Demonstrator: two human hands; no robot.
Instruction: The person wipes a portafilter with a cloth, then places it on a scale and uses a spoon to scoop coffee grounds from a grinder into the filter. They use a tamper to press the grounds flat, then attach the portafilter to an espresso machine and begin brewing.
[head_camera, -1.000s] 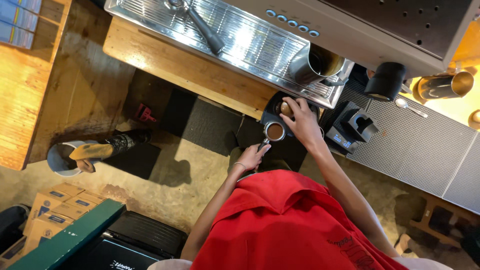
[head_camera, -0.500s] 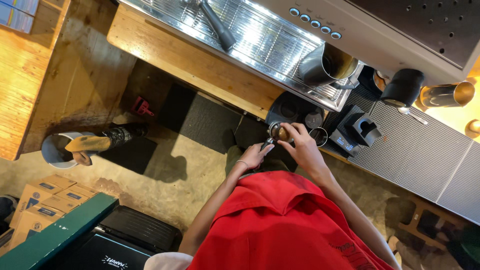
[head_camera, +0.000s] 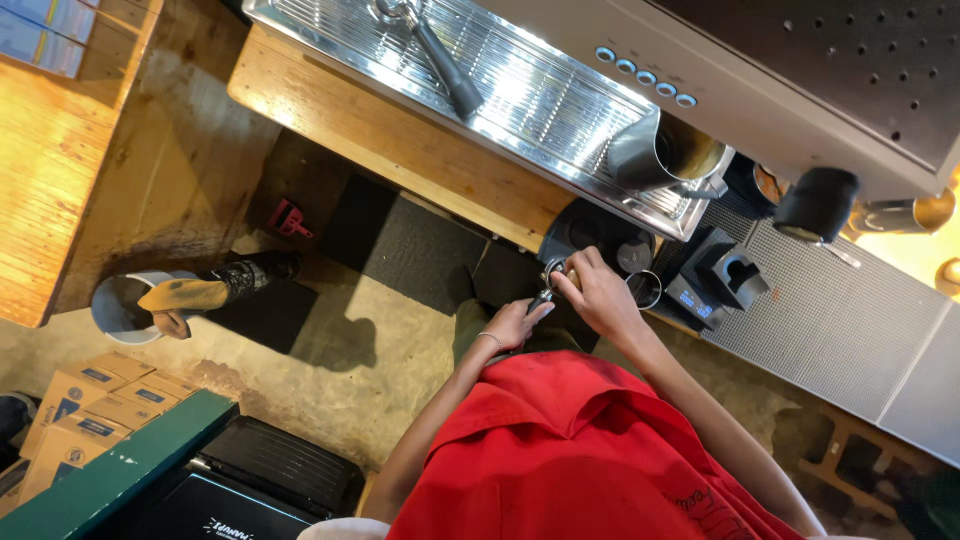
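Nearest: my red shirt (head_camera: 590, 450), filling the lower frame, with both bare forearms reaching forward out of it.

My left hand (head_camera: 515, 322), thin bracelet at the wrist, fingers wrapped closed around the dark handle of the portafilter (head_camera: 547, 290). The handle is mostly hidden under the fingers.

My right hand (head_camera: 595, 295), just beyond and touching the same piece, curled down over the portafilter's round metal head. Fingers bent and pressed on top of it. I cannot tell whether they pinch something small there or only press.

The portafilter itself sits between the two hands, over the dark round mat (head_camera: 590, 235) at the counter's edge.

Just beside the right hand: a small metal ring (head_camera: 645, 288) and a short dark cylinder (head_camera: 633, 255) on the mat.

To the right: a black scale or small device (head_camera: 725, 280) on the grey ribbed mat (head_camera: 840, 330).

Further on: a steel milk pitcher (head_camera: 665, 155) on the drip tray (head_camera: 520, 90) of the espresso machine (head_camera: 760, 70). A second portafilter handle (head_camera: 445, 60) lies across the tray. A black cup (head_camera: 815, 203) stands right of the pitcher.

Far left, on the concrete floor: a grey bucket (head_camera: 120, 310), cardboard boxes (head_camera: 80, 400), a wooden counter (head_camera: 60, 160).
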